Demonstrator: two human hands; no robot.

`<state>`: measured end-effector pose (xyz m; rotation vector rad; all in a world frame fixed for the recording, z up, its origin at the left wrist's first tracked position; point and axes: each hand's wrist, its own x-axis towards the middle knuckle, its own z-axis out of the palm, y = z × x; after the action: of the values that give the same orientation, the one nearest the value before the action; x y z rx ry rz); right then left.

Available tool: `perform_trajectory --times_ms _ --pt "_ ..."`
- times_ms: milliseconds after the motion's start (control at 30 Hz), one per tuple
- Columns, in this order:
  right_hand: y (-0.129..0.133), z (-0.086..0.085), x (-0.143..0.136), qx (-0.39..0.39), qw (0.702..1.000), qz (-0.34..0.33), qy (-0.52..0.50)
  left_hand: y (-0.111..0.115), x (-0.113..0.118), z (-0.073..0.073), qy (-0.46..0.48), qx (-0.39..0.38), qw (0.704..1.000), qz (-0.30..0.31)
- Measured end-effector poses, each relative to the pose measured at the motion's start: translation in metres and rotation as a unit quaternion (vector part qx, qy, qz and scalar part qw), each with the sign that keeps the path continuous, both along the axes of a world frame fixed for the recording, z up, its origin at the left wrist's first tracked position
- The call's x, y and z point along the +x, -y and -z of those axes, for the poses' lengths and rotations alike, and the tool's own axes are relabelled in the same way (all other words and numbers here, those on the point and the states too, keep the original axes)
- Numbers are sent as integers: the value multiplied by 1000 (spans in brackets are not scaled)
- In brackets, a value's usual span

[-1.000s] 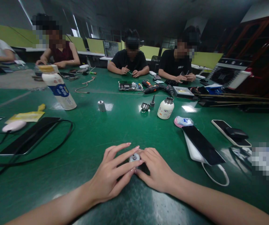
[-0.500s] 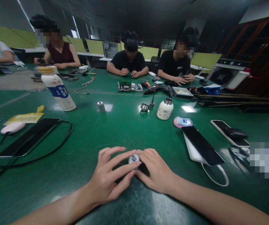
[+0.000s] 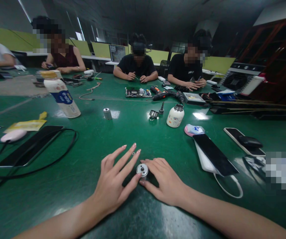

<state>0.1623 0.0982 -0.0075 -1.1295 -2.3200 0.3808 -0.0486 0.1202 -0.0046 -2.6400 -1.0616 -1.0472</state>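
A small silver electric motor point(image 3: 142, 171) stands upright on the green table, its round end with small holes facing up. The thumb and fingers of my right hand point(image 3: 166, 182) are closed around its right side. My left hand point(image 3: 116, 181) is at its left, thumb touching the motor's edge and the other fingers stretched out past it. A tiny ring point(image 3: 133, 153) shows between the index and middle fingers of that hand, seemingly pinched there. A similar silver cylinder point(image 3: 107, 113) stands farther off on the table.
A cream bottle point(image 3: 175, 116) stands beyond my hands, beside its metal cap point(image 3: 153, 114). Left are a tall drink bottle point(image 3: 63, 98), a tablet point(image 3: 30, 146) and black cables. Right are phones point(image 3: 216, 154). A circuit board point(image 3: 138, 92) and power drills point(image 3: 162, 95) lie before several seated people.
My left index and middle fingers have lifted off the motor's top and moved up and left, with the tiny ring between them. My right hand has stayed on the motor.
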Motion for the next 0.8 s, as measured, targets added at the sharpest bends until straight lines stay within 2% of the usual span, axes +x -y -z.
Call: perform_trajectory --times_ms 100,233,433,533,600,700,800 --pt "1 -1 0 -4 1000 4 2 -6 -1 8 -53 -63 996 -46" --pt "1 -1 0 -8 1000 8 6 -12 -2 16 -106 -135 984 -49" --pt "0 -1 0 -5 1000 7 13 -13 -2 15 -119 -164 978 -46" --pt "0 -2 0 -4 1000 8 14 -12 -3 12 -84 -152 984 -37" --pt "0 -3 0 -3 1000 7 11 -10 -3 9 -31 -118 993 -5" --pt "0 -2 0 -3 1000 1 3 -6 -4 3 34 -60 993 95" --pt "0 1 1 2 1000 -4 -10 -3 -4 1 30 -46 983 177"
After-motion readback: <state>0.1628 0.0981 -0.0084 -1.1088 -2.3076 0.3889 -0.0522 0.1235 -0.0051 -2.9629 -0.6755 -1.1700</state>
